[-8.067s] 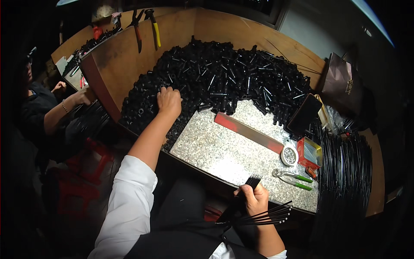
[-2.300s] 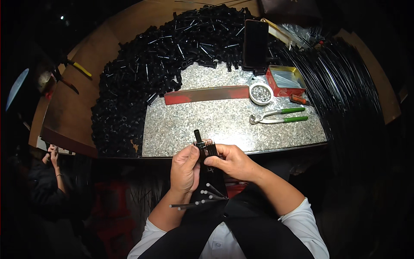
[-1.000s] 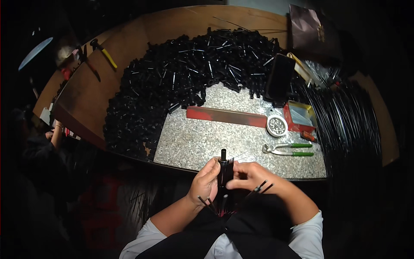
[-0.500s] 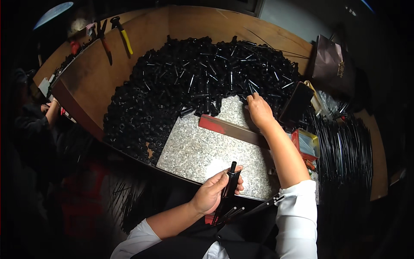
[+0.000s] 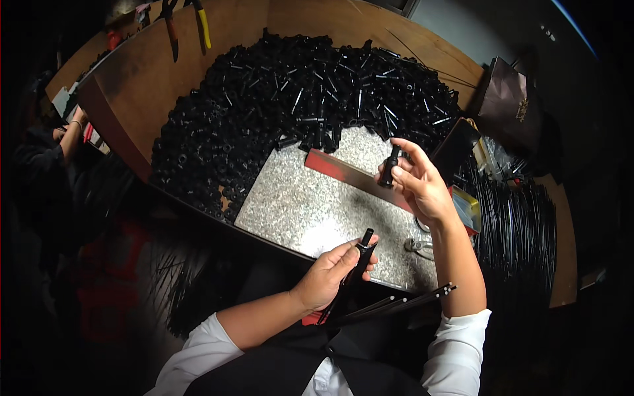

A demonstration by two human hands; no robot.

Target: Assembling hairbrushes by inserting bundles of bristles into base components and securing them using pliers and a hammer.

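Note:
My right hand [image 5: 428,190] is raised over the right side of a speckled grey slab [image 5: 284,198], its thumb and fingers closed on a short black tubular part [image 5: 391,168] held upright. Lower down, at the slab's front edge, my left hand [image 5: 323,280] grips a slim black tube [image 5: 360,261] that tilts up to the right. Its lower end runs down into the dark by my lap. A heap of black tubular parts [image 5: 317,86] covers the space behind and left of the slab. Near my right forearm lie several thin black rods [image 5: 409,302] with pale ends.
A red-ended bar [image 5: 350,175] crosses the slab. To the right are a dark phone-like slab [image 5: 456,145], a yellow-rimmed box [image 5: 467,208], a bundle of black rods [image 5: 515,237] and a dark paper bag [image 5: 502,99]. Pliers [image 5: 203,26] hang on the wooden wall; another person's arm [image 5: 71,135] shows at left.
My right hand has come back from the heap toward me, now with a black tubular part in its fingers. My left hand keeps its tube. The whole view has shifted slightly.

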